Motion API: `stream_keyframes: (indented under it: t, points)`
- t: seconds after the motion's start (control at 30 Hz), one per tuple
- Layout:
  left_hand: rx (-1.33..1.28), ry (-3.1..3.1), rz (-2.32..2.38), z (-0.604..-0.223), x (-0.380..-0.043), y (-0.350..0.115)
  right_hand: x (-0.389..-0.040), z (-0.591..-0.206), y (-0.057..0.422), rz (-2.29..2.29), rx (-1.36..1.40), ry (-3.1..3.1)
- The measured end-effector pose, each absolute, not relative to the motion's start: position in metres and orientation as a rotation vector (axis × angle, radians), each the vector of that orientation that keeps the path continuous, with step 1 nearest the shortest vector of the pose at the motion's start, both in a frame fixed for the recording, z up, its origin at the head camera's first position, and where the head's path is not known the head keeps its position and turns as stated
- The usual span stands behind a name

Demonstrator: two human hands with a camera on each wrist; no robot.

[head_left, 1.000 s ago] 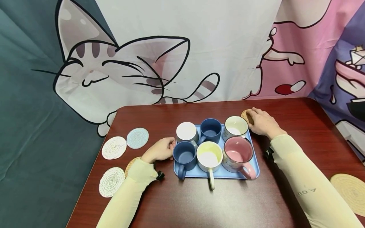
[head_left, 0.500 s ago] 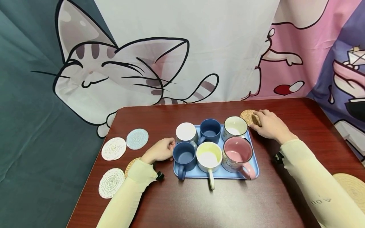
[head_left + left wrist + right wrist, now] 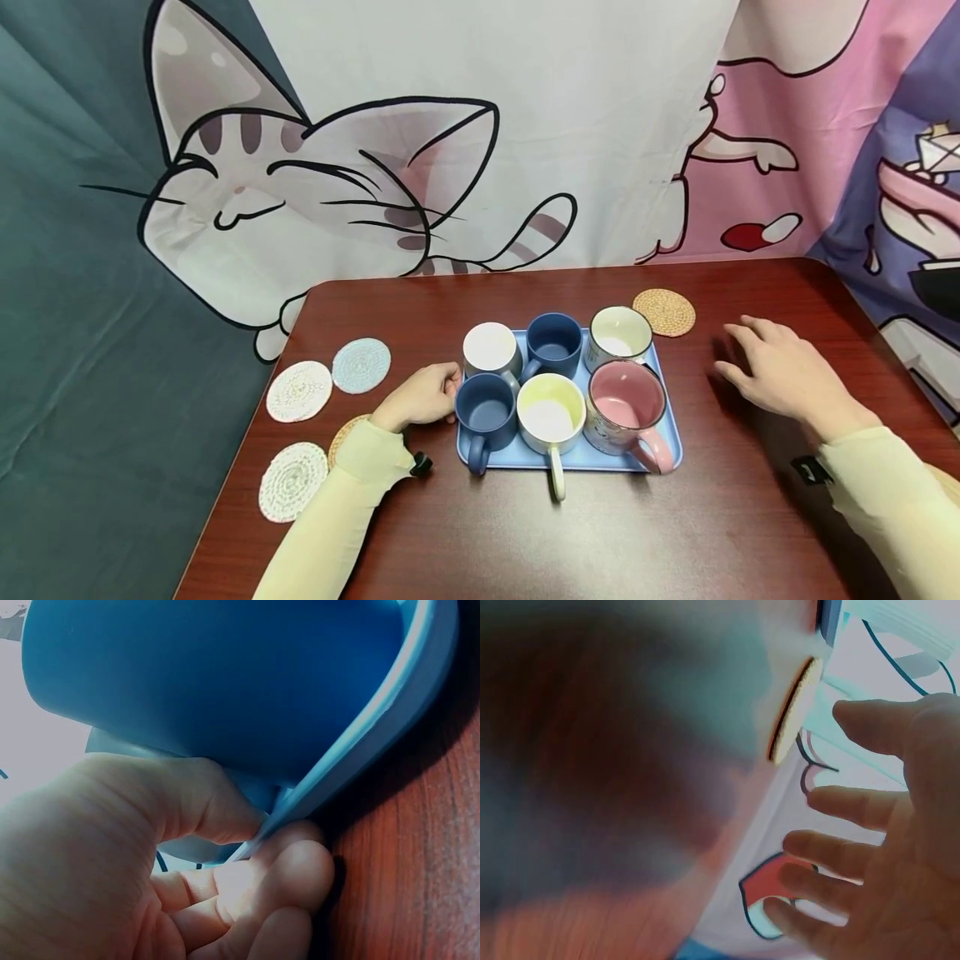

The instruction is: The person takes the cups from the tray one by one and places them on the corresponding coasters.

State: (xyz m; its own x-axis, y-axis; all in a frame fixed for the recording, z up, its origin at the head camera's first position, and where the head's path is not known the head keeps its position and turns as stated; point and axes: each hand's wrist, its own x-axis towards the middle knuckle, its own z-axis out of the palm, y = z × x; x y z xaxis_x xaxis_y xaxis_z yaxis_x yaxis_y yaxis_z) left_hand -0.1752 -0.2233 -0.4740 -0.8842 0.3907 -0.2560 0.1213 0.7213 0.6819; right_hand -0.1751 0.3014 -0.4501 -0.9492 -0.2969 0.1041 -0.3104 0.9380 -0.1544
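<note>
A light blue tray (image 3: pixel 671 417) carries several mugs: a white one (image 3: pixel 491 350), two dark blue ones, a cream one (image 3: pixel 621 333), a pale yellow one (image 3: pixel 551 412) and a pink-lined one (image 3: pixel 626 400). My left hand (image 3: pixel 420 393) pinches the tray's left rim between thumb and fingers, beside the front dark blue mug (image 3: pixel 486 408); the left wrist view shows the thumb (image 3: pixel 217 802) inside the rim. My right hand (image 3: pixel 787 367) hovers over the table with fingers spread and holds nothing. Beyond it a woven tan coaster (image 3: pixel 665 312) lies flat by the tray's back right corner.
On the left of the table lie a pale blue coaster (image 3: pixel 362 365), two white coasters and a tan coaster (image 3: pixel 347 433) partly under the left sleeve. A larger straw mat (image 3: pixel 947 482) shows at the right edge, mostly behind the sleeve. A printed cloth (image 3: pixel 600 125) hangs behind the table.
My right hand has let go of the tan coaster and moved right and toward me, leaving it flat on the table. The left hand and the tray have stayed put.
</note>
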Motion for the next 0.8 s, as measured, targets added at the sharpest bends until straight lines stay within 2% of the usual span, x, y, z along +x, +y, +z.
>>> stream_keyframes:
  t: [0.53, 0.8]
  points:
    - [0.394, 2.56, 0.953, -0.474, -0.177, -0.222, -0.083, -0.466, 0.366, 0.173, 0.143, -3.015]
    - [0.375, 2.54, 0.951, -0.473, -0.176, -0.223, -0.043, -0.494, 0.386, 0.504, 0.148, -2.751]
